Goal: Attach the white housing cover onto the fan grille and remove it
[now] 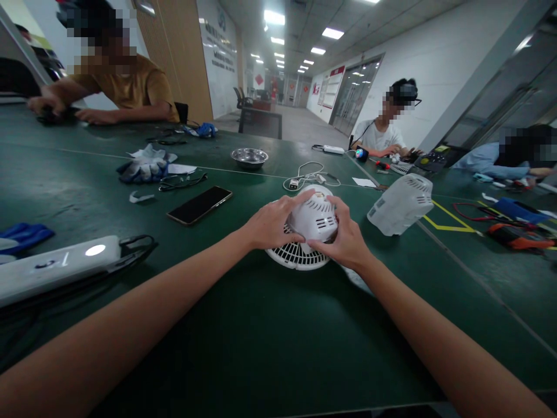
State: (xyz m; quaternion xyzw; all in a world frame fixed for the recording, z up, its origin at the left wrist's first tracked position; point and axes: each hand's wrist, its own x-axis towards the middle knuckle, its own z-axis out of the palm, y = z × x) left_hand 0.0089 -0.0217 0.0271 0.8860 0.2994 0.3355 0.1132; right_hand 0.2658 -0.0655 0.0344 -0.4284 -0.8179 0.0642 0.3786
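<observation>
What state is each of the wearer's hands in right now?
Left hand: curled, holding the white vented housing at its left.
Right hand: curled, holding its right side.

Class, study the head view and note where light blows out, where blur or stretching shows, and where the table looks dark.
Head view: the ceiling lights burn out to white; the metal bowl carries glints; the orange meter looks smeared; the right forearm seems stretched toward its corner; the green table darkens nearest the camera; the white fan has readable slots.
</observation>
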